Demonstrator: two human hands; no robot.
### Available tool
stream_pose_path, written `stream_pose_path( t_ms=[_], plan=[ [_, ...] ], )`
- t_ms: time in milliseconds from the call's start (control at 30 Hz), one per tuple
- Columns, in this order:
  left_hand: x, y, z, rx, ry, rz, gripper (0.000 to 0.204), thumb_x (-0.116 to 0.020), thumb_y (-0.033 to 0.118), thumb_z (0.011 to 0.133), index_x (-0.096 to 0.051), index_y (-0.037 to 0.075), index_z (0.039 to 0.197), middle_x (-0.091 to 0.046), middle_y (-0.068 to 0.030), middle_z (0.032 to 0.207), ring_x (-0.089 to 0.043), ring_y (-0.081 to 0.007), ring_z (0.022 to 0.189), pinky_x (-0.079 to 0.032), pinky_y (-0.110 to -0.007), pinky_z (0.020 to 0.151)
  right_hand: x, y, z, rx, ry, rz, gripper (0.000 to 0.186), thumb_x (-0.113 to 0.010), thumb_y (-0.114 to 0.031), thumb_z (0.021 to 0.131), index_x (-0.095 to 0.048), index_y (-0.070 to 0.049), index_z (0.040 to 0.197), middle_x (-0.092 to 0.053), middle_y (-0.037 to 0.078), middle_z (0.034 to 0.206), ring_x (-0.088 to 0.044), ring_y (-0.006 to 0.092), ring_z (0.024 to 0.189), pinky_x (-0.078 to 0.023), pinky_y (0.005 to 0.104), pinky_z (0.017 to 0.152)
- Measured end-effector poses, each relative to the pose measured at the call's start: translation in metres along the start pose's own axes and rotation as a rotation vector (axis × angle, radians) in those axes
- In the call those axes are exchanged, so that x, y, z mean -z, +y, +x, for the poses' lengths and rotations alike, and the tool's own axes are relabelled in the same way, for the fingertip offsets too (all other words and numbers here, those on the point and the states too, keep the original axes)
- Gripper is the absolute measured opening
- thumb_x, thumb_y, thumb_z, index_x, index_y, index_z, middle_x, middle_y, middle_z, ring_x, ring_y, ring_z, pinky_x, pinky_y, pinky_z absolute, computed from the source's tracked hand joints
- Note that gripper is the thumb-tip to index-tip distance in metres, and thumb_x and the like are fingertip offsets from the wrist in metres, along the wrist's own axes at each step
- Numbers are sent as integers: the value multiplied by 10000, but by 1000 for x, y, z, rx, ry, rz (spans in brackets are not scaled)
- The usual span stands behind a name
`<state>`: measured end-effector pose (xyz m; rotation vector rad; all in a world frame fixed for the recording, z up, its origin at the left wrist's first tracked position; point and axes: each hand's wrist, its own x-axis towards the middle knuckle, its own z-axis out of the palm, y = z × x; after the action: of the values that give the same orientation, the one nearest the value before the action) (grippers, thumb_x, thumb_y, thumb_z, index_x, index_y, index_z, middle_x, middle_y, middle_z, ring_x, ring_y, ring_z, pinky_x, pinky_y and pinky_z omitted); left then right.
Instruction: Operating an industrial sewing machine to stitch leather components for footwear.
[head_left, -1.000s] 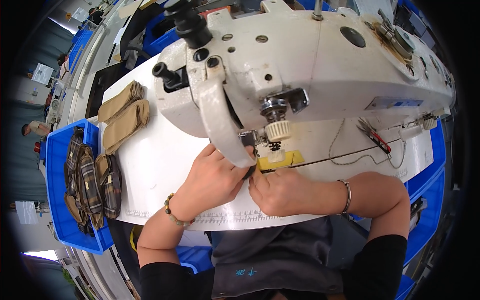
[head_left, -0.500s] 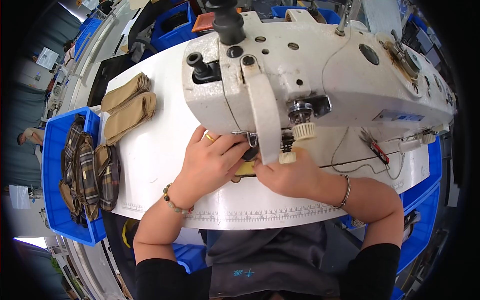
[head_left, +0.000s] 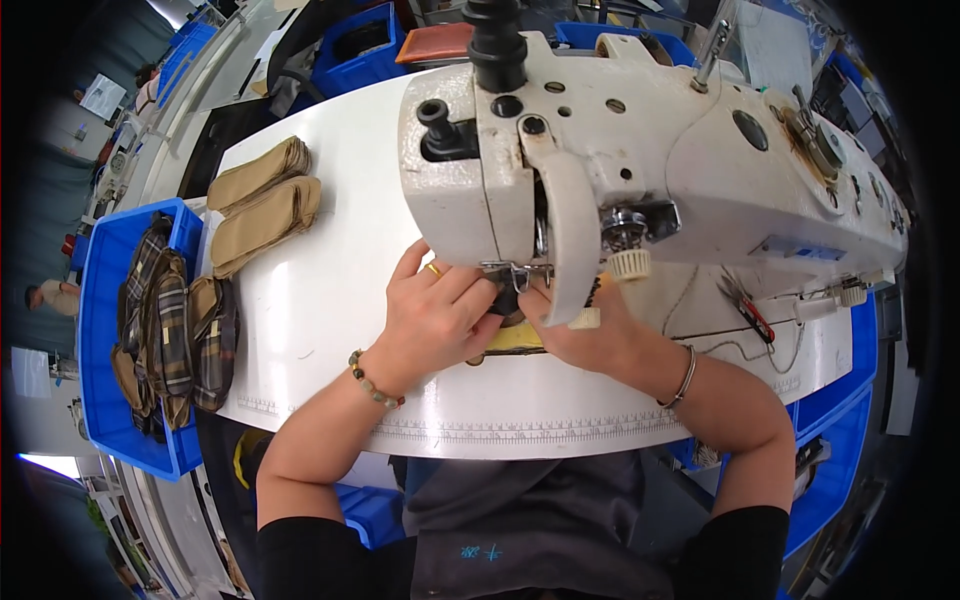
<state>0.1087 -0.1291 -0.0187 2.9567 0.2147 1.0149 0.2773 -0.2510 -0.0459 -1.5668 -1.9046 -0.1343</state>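
A large off-white sewing machine (head_left: pixel 650 130) spans the far side, its needle area low at its left end. My left hand (head_left: pixel 440 315) is just left of the needle, fingers bent and pressed together at a small dark piece (head_left: pixel 508 302), whose kind I cannot make out. From the right, my right hand (head_left: pixel 595 335) reaches in under the machine's white curved guard (head_left: pixel 575 235), its fingertips at the same piece. The guard and knobs partly hide these fingers. A yellow plate (head_left: pixel 518 340) shows on the table between the hands.
Two stacks of tan fabric pieces (head_left: pixel 265 225) lie at the left of the white table (head_left: pixel 340 400). Beside them, a blue bin (head_left: pixel 98 340) holds plaid and tan sewn pieces (head_left: pixel 172 340). Red-handled thread snips (head_left: pixel 750 310) and loose cord lie at the right.
The view has shifted slightly, so the machine appears farther right and lower. My right fingertips have moved in closer to the needle area; both hands stay at the dark piece.
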Motion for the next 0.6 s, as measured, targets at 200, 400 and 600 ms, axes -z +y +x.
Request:
stream_pose_path(
  t_ms=[200, 400, 600],
  plan=[
    [-1, 2, -1, 64, -51, -3, 179, -726, 130, 560, -604, 132, 691, -618, 2, 779, -621, -176, 731, -482, -407, 948, 5, -4, 0, -26, -16, -51, 85, -649, -145, 864, -689, -78, 830, -701, 91, 760, -682, 273, 663, -532, 391, 579],
    [12, -7, 2, 10, -39, 16, 212, -753, 84, 592, -680, 136, 783, -651, 13, 843, -637, -185, 824, -509, -392, 886, 2, -4, -2, -148, -17, -41, 101, -732, -185, 793, -714, -87, 811, -702, 90, 754, -681, 278, 657, -537, 400, 585],
    [32, 0, 12, -4, -158, -160, 287, -773, 102, 615, -708, 83, 894, -673, -4, 916, -646, -203, 900, -543, -344, 819, 8, -2, 0, -47, 29, -112, 130, -759, -199, 734, -720, -101, 811, -704, 70, 743, -678, 272, 643, -536, 390, 582]
  ],
)
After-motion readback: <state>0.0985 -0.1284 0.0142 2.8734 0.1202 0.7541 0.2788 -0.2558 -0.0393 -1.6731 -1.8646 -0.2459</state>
